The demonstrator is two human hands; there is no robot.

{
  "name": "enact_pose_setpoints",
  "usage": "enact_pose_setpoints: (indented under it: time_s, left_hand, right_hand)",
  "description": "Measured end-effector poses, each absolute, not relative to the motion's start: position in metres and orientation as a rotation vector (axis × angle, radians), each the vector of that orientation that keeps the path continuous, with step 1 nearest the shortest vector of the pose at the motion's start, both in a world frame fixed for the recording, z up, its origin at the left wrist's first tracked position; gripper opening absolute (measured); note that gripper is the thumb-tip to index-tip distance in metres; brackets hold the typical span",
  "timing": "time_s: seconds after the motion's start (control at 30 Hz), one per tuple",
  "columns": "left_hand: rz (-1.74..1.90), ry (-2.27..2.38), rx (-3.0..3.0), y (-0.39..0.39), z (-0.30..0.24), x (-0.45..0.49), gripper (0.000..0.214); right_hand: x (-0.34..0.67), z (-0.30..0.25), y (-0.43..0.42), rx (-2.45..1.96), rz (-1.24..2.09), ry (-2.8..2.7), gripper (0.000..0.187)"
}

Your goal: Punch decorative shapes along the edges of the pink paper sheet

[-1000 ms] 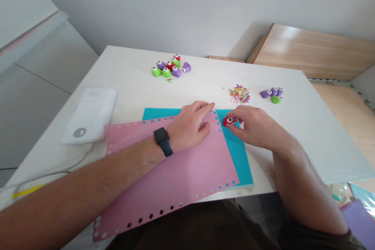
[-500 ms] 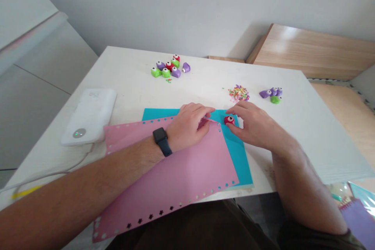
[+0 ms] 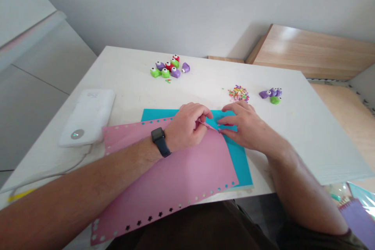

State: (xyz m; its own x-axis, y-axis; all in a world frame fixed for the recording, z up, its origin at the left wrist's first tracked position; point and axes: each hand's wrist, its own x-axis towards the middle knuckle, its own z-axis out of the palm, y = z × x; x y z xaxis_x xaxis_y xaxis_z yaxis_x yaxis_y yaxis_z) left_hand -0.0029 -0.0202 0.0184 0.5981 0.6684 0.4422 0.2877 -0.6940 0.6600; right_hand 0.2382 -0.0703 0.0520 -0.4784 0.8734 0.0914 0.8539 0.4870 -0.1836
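My left hand (image 3: 189, 123) is closed on the upper edge of a pink sheet of paper (image 3: 187, 175), with thumb and fingers pinching it. Star-shaped holes run along the sheet's borders. My right hand (image 3: 244, 125) is at the sheet's upper right corner, its fingers apart and the fingertips by the corner. Beneath those fingers only a sliver of a small red paper punch (image 3: 230, 125) shows; the rest is hidden. Under the pink sheet lies a blue sheet (image 3: 238, 160), visible along its top and right side.
Several coloured punches with eyes (image 3: 165, 72) stand at the back left, and several more (image 3: 271, 93) at the right. A pile of tiny paper cutouts (image 3: 238, 93) lies behind my right hand. A white power bank (image 3: 88, 117) with a cable is at the left.
My right hand has shifted slightly left, over the red punch, its fingertips reaching the pink sheet's corner. My left hand has moved a little left with the paper edge, which now slants down toward that corner.
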Motion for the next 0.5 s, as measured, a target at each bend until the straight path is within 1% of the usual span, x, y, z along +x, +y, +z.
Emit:
enact_pose_setpoints:
  time_s: [0.13,0.5]
  left_hand:
    - [0.932,0.752,2.285,-0.0203,0.0178,-0.0027,0.03]
    - [0.927,0.747,2.284,-0.02,0.0161,-0.0025,0.028]
  right_hand:
    - [0.2371,0.0455,-0.0681,-1.484,0.13,-2.535,0.011]
    - [0.2294,0.0442,-0.0681,-1.479,0.095,-2.5,0.013]
